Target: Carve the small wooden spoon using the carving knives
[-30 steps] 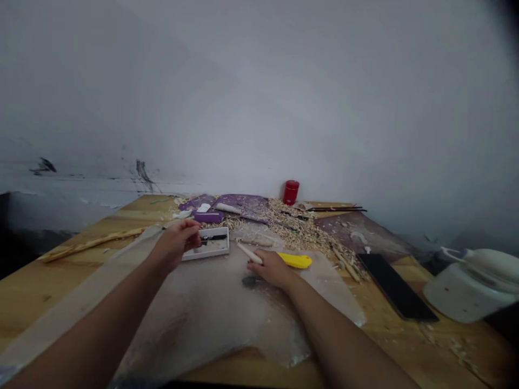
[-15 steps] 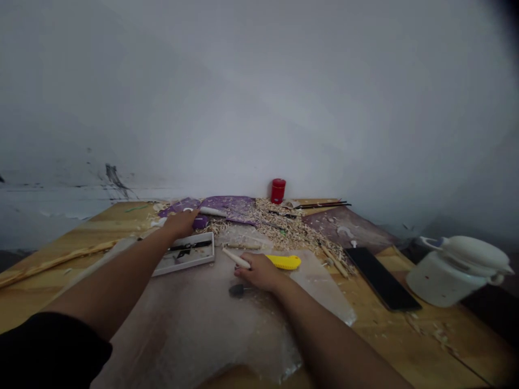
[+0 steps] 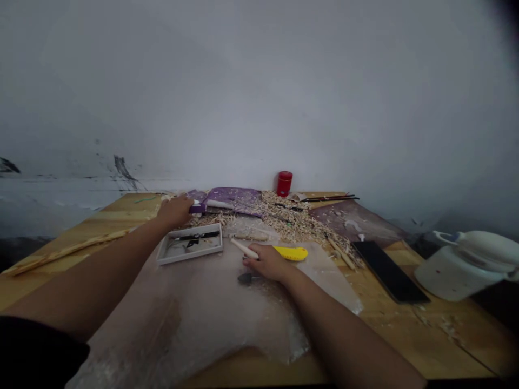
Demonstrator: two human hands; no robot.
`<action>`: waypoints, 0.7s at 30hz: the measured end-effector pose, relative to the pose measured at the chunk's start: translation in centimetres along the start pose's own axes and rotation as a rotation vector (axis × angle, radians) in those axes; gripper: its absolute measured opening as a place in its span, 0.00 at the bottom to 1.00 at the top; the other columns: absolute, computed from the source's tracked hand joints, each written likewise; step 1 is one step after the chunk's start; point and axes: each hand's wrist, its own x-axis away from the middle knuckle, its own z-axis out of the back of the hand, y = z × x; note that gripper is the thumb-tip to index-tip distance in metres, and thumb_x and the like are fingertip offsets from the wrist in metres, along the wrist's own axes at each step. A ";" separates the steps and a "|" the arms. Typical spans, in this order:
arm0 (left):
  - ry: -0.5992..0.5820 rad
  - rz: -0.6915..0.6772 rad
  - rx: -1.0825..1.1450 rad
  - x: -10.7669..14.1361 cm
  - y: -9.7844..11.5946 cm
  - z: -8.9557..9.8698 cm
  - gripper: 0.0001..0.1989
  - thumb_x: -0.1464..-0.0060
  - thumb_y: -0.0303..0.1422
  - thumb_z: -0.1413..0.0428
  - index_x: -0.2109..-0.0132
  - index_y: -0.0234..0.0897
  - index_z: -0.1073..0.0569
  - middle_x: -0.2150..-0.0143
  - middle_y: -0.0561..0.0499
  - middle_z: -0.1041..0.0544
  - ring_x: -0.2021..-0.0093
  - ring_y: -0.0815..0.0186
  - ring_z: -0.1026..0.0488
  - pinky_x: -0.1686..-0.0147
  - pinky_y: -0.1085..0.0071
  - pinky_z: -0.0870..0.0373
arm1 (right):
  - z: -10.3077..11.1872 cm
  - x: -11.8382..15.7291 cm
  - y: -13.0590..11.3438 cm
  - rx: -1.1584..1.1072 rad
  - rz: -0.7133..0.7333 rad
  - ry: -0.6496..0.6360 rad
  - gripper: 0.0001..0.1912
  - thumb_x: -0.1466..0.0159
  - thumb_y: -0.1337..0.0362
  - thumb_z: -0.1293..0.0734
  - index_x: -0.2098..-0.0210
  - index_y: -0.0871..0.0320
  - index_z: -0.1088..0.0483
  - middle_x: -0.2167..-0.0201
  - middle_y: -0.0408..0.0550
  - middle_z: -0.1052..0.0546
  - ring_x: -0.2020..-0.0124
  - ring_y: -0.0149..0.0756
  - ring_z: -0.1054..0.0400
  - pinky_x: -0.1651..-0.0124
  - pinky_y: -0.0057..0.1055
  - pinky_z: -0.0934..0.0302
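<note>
My left hand is at the far left of the work area, its fingers closed on a small purple and white box-like piece; its fingertips are partly hidden. My right hand grips a slim pale wooden stick, which points up and to the left over the plastic sheet. Just below that hand lies a dark oval-headed tool with a thin shaft. Behind its knuckles rests a yellow utility knife. Between the two hands, a white shallow box contains black tool parts.
Wood shavings are heaped at the back over purple plastic. A red canister stands by the wall. To the right are a black phone and a white jug. A long wooden strip lies left.
My left hand has drawn away to the left and back from the white box, the purple and white piece moving with it. My right hand keeps its grip on the stick. The view has shifted slightly.
</note>
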 end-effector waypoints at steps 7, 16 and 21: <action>-0.163 -0.055 0.221 2.9 1.7 4.0 0.15 0.63 0.32 0.48 0.63 0.36 0.30 0.67 0.46 0.27 0.66 0.57 0.31 0.67 0.66 0.39 | 0.1 0.1 -0.6 -0.130 -0.025 0.090 0.09 0.44 0.58 0.39 0.68 0.57 0.36 0.77 0.40 0.34 0.75 0.27 0.40 0.75 0.22 0.49; -0.266 0.041 1.792 10.8 12.7 -0.5 0.19 0.60 0.32 0.47 0.57 0.36 0.37 0.64 0.49 0.30 0.68 0.67 0.32 0.69 0.70 0.37 | 0.2 0.1 -1.7 -0.874 -0.021 0.294 0.15 0.46 0.57 0.38 0.61 0.55 0.42 0.80 0.35 0.41 0.87 0.21 0.46 0.85 0.20 0.51; -0.117 0.073 1.757 10.7 14.9 -2.8 0.25 0.56 0.36 0.47 0.50 0.36 0.42 0.57 0.45 0.33 0.64 0.65 0.33 0.66 0.69 0.36 | 0.0 -0.1 -1.6 -0.902 -0.099 0.360 0.14 0.48 0.58 0.36 0.67 0.58 0.41 0.82 0.35 0.40 0.86 0.22 0.47 0.84 0.20 0.51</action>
